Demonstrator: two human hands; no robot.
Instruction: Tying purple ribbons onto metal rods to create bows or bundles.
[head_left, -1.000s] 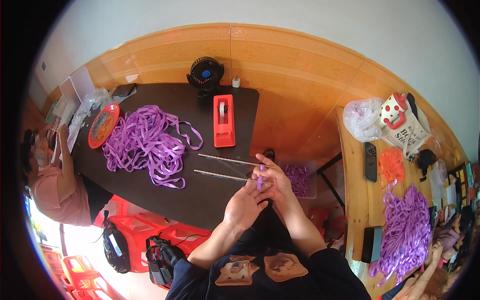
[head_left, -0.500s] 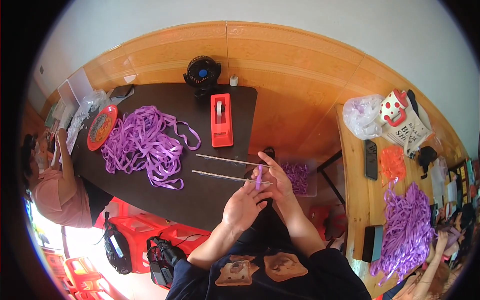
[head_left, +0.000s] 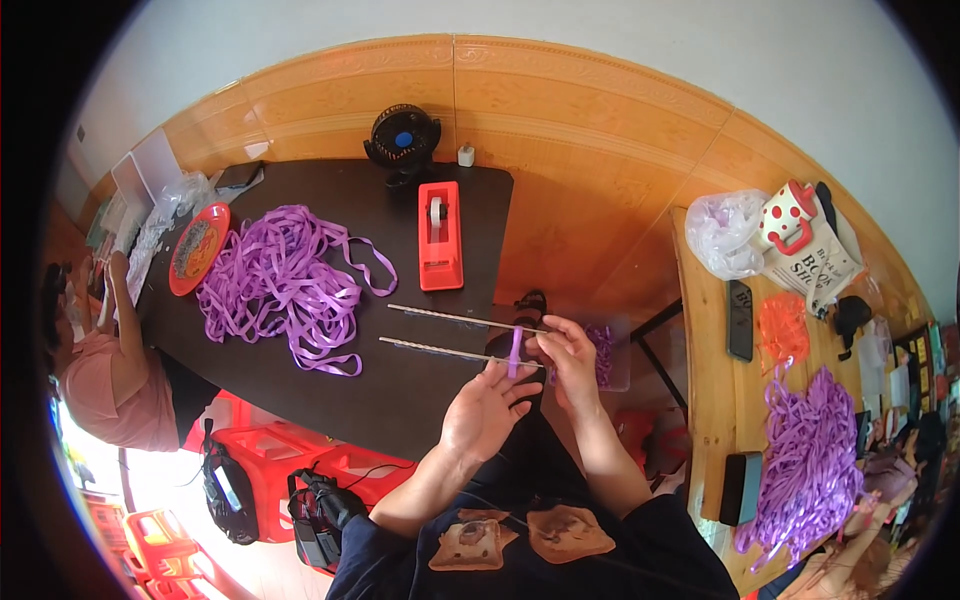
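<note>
Two thin metal rods (head_left: 440,349) reach side by side from the dark table toward me, their near ends past its edge. A short piece of purple ribbon (head_left: 515,352) spans both rods close to those ends. My left hand (head_left: 482,412) is palm up with fingers apart, its fingertips at the end of the lower rod. My right hand (head_left: 570,362) is at the right of the ribbon, thumb and fingers pinched at its edge; the exact grip is partly hidden.
On the dark table (head_left: 400,410) are a heap of purple ribbon (head_left: 285,285), a red tape dispenser (head_left: 440,240), a black fan (head_left: 402,140) and a red plate (head_left: 200,250). A bin of purple pieces (head_left: 603,350) sits below. At right, a wooden table (head_left: 712,430) holds more ribbon. Another person (head_left: 120,370) sits left.
My right hand has turned from spread fingers behind the rods to a pinch at the ribbon's right side. My left hand has barely moved.
</note>
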